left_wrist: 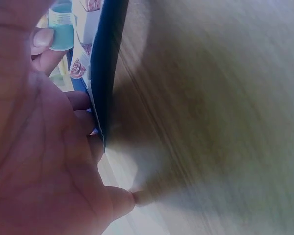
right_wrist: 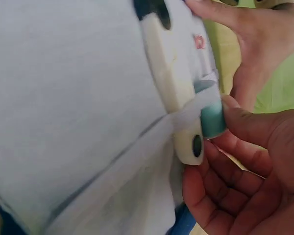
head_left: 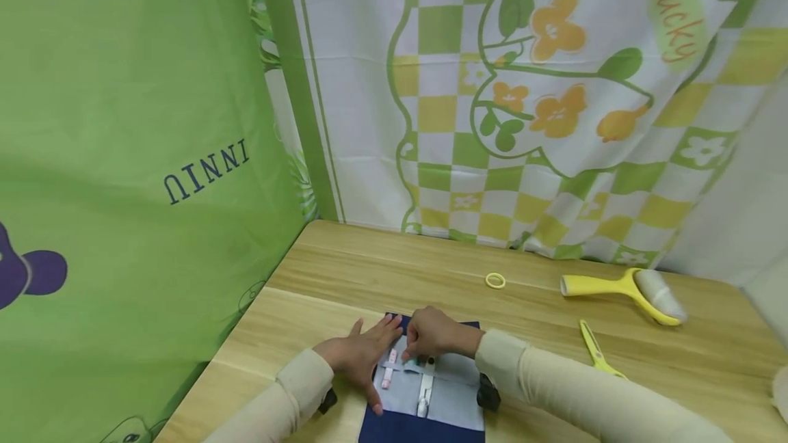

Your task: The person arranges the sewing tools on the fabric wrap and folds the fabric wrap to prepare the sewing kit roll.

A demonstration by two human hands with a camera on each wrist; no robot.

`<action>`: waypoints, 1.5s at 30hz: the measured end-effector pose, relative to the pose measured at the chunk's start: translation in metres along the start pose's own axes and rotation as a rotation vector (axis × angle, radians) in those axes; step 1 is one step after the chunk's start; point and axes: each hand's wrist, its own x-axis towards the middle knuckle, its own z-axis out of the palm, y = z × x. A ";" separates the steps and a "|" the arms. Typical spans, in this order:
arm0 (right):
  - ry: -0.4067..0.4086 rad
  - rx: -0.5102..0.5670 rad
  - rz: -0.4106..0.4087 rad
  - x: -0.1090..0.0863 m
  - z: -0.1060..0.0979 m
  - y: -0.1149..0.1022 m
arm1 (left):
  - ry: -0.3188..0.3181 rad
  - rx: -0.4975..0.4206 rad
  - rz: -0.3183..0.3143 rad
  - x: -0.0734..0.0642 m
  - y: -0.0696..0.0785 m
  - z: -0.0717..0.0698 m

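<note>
A navy fabric case (head_left: 425,431) with a pale grey lining lies spread on the table. My left hand (head_left: 360,359) rests on its left edge, fingers extended. Across the lining runs a pale elastic band (right_wrist: 152,128). Under the band, my right hand (head_left: 434,333) pinches a small teal cylinder (right_wrist: 213,120) between thumb and fingers; its ridged, see-through end shows in the left wrist view. Right beside it, the band crosses a slim white-handled tool (right_wrist: 169,63) with dark round spots. To the left, a narrow white piece with pink markings (head_left: 389,369) is tucked under the same band.
Behind the case lies a yellow ring (head_left: 495,281). On the right are a yellow-handled lint roller (head_left: 622,287) and a slim yellow-green tool (head_left: 594,347), partly hidden by the right sleeve. Patterned curtains (head_left: 443,108) hang along the table's back and left sides.
</note>
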 end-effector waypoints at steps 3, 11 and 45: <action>-0.012 0.030 0.013 0.001 0.002 -0.001 | 0.001 -0.009 -0.008 -0.002 -0.002 0.001; -0.033 0.080 0.015 0.004 0.003 0.006 | -0.004 -0.018 0.001 0.000 -0.002 0.002; -0.149 -0.020 -0.017 0.005 0.001 0.008 | -0.004 -0.015 0.004 0.000 0.000 -0.001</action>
